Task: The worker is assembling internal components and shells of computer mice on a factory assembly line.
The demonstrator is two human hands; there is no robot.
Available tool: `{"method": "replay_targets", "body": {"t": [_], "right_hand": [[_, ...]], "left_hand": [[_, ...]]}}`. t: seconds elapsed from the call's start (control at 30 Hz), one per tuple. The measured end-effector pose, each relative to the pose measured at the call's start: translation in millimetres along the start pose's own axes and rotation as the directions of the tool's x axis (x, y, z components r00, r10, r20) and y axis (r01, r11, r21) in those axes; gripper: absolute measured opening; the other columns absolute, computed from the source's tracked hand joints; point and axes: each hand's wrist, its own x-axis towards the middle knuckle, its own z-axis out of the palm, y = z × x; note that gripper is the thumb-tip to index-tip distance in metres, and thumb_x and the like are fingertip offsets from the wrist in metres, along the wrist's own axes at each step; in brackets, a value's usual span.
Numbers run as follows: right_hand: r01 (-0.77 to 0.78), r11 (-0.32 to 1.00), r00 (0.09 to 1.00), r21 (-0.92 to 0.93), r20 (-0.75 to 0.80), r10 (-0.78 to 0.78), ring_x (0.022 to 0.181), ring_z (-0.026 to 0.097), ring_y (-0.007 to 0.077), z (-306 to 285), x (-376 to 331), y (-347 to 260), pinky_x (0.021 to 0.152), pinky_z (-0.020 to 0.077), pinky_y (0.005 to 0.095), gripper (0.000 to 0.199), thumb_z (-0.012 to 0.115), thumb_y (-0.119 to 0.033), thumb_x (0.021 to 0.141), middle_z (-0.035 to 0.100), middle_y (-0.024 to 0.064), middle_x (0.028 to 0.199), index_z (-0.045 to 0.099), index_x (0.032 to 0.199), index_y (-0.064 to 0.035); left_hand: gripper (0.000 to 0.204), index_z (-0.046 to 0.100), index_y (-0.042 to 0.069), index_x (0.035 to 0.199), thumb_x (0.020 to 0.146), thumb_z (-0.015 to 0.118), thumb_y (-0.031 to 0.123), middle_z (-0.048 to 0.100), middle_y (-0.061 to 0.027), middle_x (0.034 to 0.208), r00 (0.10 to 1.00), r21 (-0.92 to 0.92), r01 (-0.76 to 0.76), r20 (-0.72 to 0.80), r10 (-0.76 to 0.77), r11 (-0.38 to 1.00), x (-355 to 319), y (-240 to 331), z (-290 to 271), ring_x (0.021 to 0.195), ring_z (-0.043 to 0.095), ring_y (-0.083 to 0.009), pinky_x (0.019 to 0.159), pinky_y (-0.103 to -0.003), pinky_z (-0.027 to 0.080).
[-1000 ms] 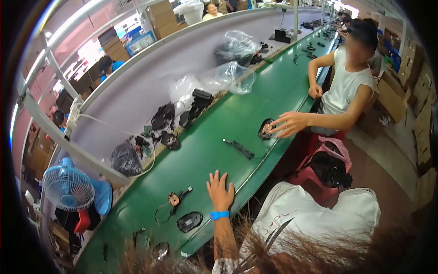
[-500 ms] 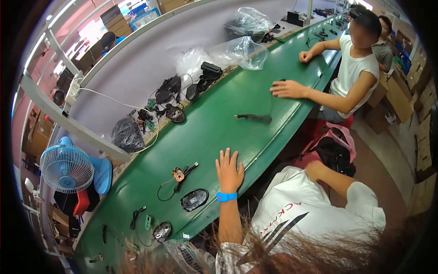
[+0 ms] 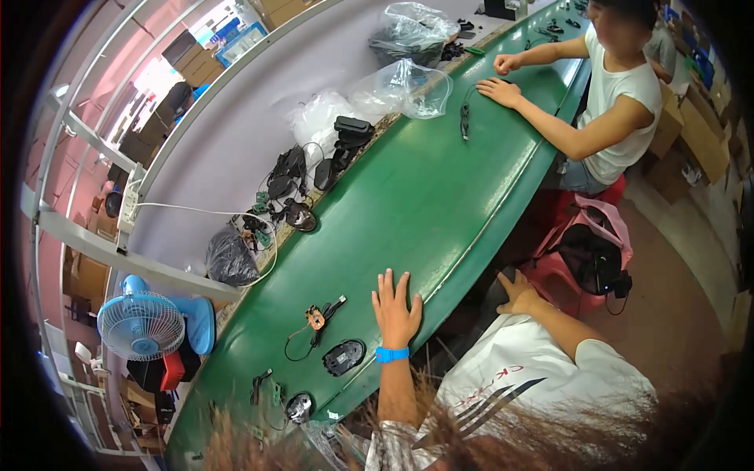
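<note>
My left hand point(image 3: 397, 316), with a blue band at its wrist, lies flat on the green work surface point(image 3: 377, 220), fingers spread. Beside it on the left rests an open black computer mouse shell point(image 3: 344, 357). Beyond that shell is a small circuit board with a copper-coloured part point(image 3: 316, 318), a black cable coiled against it. My right hand point(image 3: 520, 298) is off the table's near edge, low by my side, fingers curled round a dark rounded object point(image 3: 498, 291) whose kind I cannot make out. Another mouse shell point(image 3: 299, 407) lies at the lower left.
A co-worker's hand point(image 3: 501, 92) rests across the table, near a cabled dark item point(image 3: 465, 122). Plastic bags point(image 3: 408, 88) and mouse parts point(image 3: 298, 216) line the far ledge. A blue fan point(image 3: 141, 326) stands left; a pink stool with a bag point(image 3: 585, 251) is at right.
My right hand has moved outward and a dark object now shows in it. The co-worker's cabled item has been drawn away up the table. The view has shifted; my left hand stays flat.
</note>
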Motion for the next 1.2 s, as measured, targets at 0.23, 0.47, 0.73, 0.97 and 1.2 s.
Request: {"method": "replay_targets", "body": {"t": [0.23,0.47,0.73,0.97,1.2], "right_hand": [[0.105,0.994,0.988,-0.02,0.114,-0.102,0.142,0.03,0.0562,-8,30,-7,0.117,0.0343,0.0561,0.116,0.081,-0.055,0.067,0.022,0.039,0.158,0.025,0.16,-0.0161],[0.536,0.835,0.808,-0.129,-0.209,-0.551,0.143,0.04,0.0382,42,123,21,0.118,0.0316,0.0532,0.075,0.06,-0.06,0.086,0.047,0.0177,0.153,0.053,0.145,-0.0138],[0.541,0.84,0.838,-0.041,0.113,-0.535,0.138,0.047,0.0369,5,111,27,0.113,0.0409,0.0465,0.057,0.055,-0.043,0.096,0.054,0.0165,0.148,0.055,0.144,-0.0134],[0.568,0.805,0.818,-0.169,0.014,-0.574,0.135,0.051,0.0364,20,102,41,0.111,0.0425,0.049,0.058,0.058,-0.043,0.095,0.054,0.0177,0.147,0.055,0.144,-0.011],[0.54,0.756,0.771,-0.37,-0.143,-0.62,0.131,0.054,0.036,33,112,42,0.109,0.0442,0.0515,0.06,0.061,-0.043,0.095,0.054,0.0189,0.147,0.055,0.144,-0.0087]], "left_hand": [[0.059,0.053,0.02,0.147,0.09,0.065,0.029,0.031,-0.0188,0.163,0.995,0.143,0.102,-0.022,-0.1,0.984,3,18,5,0.151,0.027,-0.0436,0.12,-0.061,0.023],[0.066,0.054,0.02,0.147,0.082,0.069,0.026,0.03,-0.0188,0.164,0.991,0.158,0.108,0.067,-0.12,0.982,26,23,-5,0.153,0.024,-0.0428,0.121,-0.061,0.02],[0.064,0.058,0.016,0.143,0.081,0.066,0.029,0.032,-0.0203,0.163,0.967,0.161,0.156,0.175,-0.183,0.975,35,20,0,0.152,0.025,-0.0442,0.121,-0.059,0.019],[0.063,0.059,0.017,0.143,0.082,0.065,0.033,0.033,-0.0211,0.163,0.961,0.199,0.175,0.177,-0.211,0.964,26,24,-3,0.152,0.027,-0.044,0.12,-0.06,0.02],[0.064,0.057,0.017,0.146,0.084,0.064,0.032,0.033,-0.0205,0.163,0.976,0.207,0.116,0.156,-0.15,0.971,27,20,-4,0.152,0.027,-0.0437,0.121,-0.059,0.02]]}}
